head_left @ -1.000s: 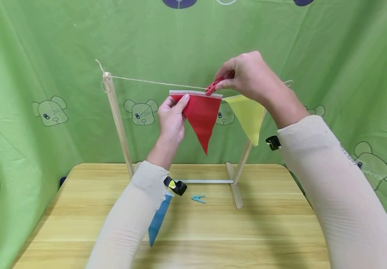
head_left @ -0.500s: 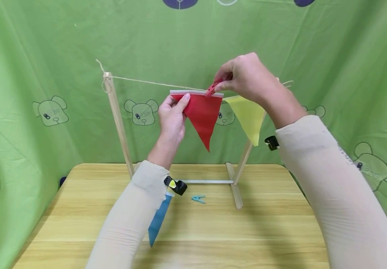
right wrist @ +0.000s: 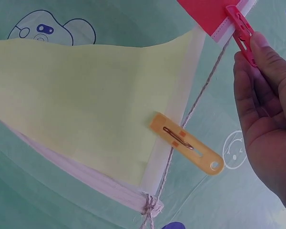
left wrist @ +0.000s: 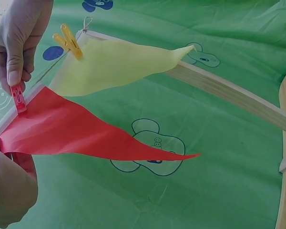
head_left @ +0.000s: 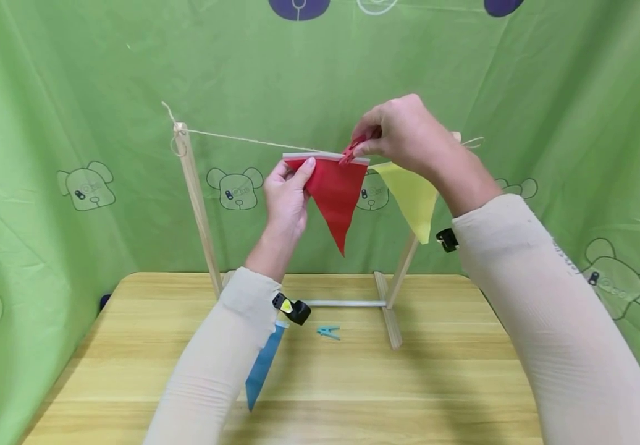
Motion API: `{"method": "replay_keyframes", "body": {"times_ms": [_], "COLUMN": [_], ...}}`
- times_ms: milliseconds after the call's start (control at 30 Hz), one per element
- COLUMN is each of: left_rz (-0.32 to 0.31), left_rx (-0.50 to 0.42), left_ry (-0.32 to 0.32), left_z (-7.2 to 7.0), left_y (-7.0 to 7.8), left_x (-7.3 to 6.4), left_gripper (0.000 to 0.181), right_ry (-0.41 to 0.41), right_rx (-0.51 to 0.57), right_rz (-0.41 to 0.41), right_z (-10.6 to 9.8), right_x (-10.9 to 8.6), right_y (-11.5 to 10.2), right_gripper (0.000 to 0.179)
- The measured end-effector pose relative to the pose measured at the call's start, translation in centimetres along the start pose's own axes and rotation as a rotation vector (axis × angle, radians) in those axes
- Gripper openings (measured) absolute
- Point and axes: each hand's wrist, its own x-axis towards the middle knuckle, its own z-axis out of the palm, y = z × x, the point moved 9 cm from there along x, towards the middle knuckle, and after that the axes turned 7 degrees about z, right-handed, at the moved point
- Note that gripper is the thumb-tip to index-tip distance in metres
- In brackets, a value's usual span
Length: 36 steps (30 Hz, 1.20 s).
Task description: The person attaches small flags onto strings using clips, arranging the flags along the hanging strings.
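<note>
My left hand (head_left: 288,196) pinches the white-edged top of a red pennant (head_left: 335,193) near its left corner, thumb in front. My right hand (head_left: 403,133) pinches a red clothespin (head_left: 349,152), whose tip sits over the pennant's top edge near the right corner. The pennant's top edge lies along a string (head_left: 242,139). Beside it hangs a yellow pennant (head_left: 409,194); in the right wrist view an orange clothespin (right wrist: 186,143) clips that one to the string. In the left wrist view, both the red clothespin (left wrist: 19,100) and the red pennant (left wrist: 81,129) show from the side.
The string is tied between two wooden posts, the left post (head_left: 194,198) and the right post (head_left: 403,266). On the wooden table (head_left: 409,383) lie a blue clothespin (head_left: 328,332) and a blue pennant (head_left: 265,368), partly behind the left forearm. A green patterned curtain (head_left: 131,74) surrounds the table.
The right hand and red clothespin have come slightly down, the clothespin's tip now lower over the red pennant's edge. The left hand keeps its grip. The whole view has shifted slightly.
</note>
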Motion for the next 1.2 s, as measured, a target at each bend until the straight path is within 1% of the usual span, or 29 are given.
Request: {"method": "replay_keyframes", "body": {"times_ms": [400, 600, 767, 1033, 1200], "left_rz": [0.002, 0.010, 0.001, -0.012, -0.023], "left_rx": [-0.018, -0.008, -0.007, -0.005, 0.003], "left_ry": [-0.007, -0.007, -0.006, -0.007, -0.011], "left_z": [0.36, 0.39, 0.46, 0.44, 0.24], "left_y": [0.03, 0.09, -0.02, -0.30, -0.35], "left_x": [0.00, 0.01, 0.02, 0.01, 0.02], "left_gripper": [0.011, 0.010, 0.012, 0.014, 0.014], "right_ry": [0.013, 0.011, 0.008, -0.024, -0.066], "right_rx": [-0.014, -0.012, -0.009, -0.003, 0.004], "right_rz": [-0.021, -0.033, -0.043, -0.026, -0.003], "right_z": [0.07, 0.18, 0.28, 0.64, 0.96], "right_x": [0.15, 0.26, 0.29, 0.18, 0.24], "right_y": [-0.10, -0.15, -0.16, 0.05, 0.24], "right_gripper": [0.016, 0.015, 0.016, 0.020, 0.024]}}
